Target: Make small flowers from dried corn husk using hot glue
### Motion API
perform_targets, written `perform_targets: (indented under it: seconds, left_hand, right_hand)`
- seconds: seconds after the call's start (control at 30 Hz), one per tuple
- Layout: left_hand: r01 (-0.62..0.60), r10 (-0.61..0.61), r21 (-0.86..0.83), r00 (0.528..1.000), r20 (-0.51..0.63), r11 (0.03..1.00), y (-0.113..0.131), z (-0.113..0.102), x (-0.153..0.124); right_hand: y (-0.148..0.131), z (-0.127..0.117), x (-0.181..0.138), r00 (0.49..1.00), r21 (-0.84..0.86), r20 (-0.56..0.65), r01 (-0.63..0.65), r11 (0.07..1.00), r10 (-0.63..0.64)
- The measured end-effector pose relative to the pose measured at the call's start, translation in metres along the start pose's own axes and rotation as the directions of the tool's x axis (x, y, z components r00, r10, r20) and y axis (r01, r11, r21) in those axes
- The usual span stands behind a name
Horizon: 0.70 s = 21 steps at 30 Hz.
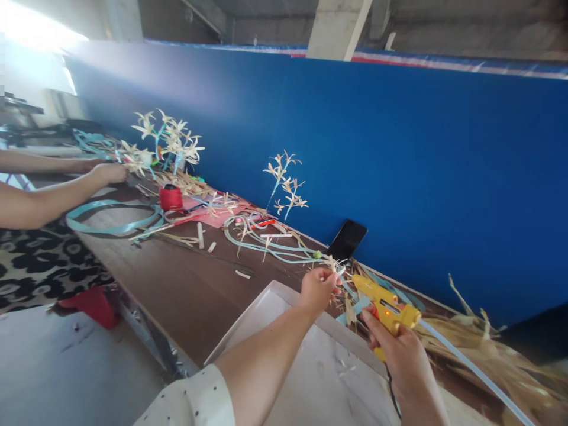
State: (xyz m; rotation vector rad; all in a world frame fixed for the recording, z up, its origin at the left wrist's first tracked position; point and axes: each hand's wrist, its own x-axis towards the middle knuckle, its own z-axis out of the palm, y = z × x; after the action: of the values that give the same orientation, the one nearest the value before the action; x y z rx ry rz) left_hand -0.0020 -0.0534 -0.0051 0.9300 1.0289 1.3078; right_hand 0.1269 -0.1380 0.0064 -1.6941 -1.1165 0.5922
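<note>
My right hand (397, 349) is wrapped round a yellow hot glue gun (386, 305), its red light lit and a long translucent glue stick (474, 370) running out of its back. The gun's nozzle points left at a small pale flower (336, 266) of dried strips. Pinched between the fingers of my left hand (318, 289), that flower sits close to the nozzle tip; whether they touch I cannot tell. Just behind, a dark phone (348, 238) leans against the blue partition. Below my wrists lies a shallow white tray (242, 313) with small scraps in it.
Finished flower stems (284, 183) stand along the blue partition (421, 148). Pale blue cords (266, 248), a red spool (171, 198) and glue stick pieces (200, 235) lie on the brown table (177, 290). Dried husks (488, 349) heap at right. Another person's hand (109, 173) works at far left.
</note>
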Motion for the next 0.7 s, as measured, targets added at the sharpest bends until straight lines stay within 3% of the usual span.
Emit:
perform_targets:
  seconds: [0.33, 0.7]
  left_hand:
    - [0.006, -0.005, -0.056, 1.000, 0.021, 0.998, -0.003, 0.000, 0.002]
    - [0.003, -0.001, -0.064, 0.999, 0.033, 0.998, -0.006, 0.001, 0.005]
  right_hand:
    - [-0.020, 0.000, -0.011, 0.999, -0.197, -0.014, -0.053, 0.979, 0.052]
    - [-0.032, 0.000, -0.017, 0.998, -0.298, -0.014, -0.070, 0.952, 0.069]
